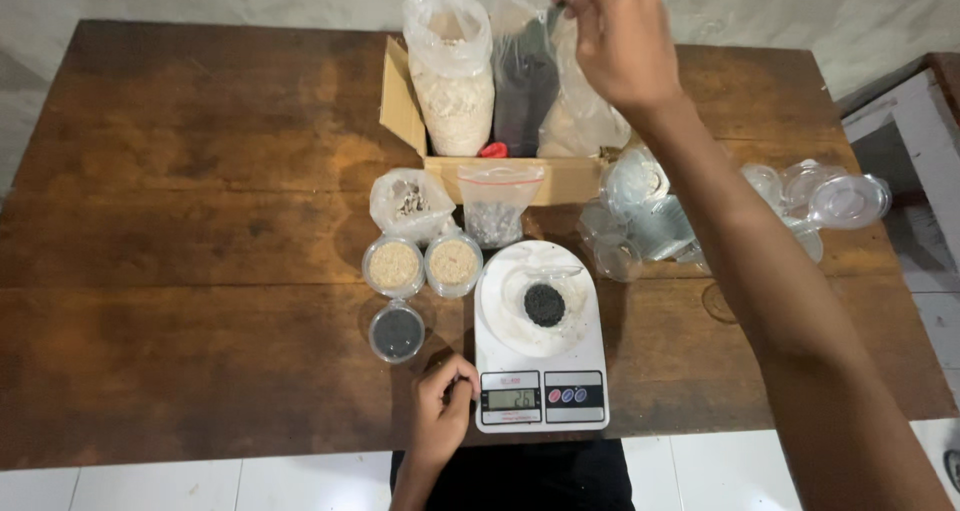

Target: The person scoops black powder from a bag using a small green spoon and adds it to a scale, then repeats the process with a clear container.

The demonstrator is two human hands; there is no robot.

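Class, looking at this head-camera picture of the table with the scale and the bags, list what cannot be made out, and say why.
- Head view: what the right hand pinches at the dark bag; its fingers cover it.
- Cardboard box contents: bags hide them.
- Clear lids: count unclear, overlapping.

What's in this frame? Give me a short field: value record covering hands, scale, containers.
left hand: left hand loosely curled on the table edge beside the scale, holding nothing that shows
right hand: right hand raised over the dark bag, pinching something at its top
scale: white kitchen scale, display lit, a clear cup of black grains on its platform
box: cardboard box holding bags of pale and dark contents
filled cups: two tan cups and one black cup, left of the scale
empties: clear cups and lids at right
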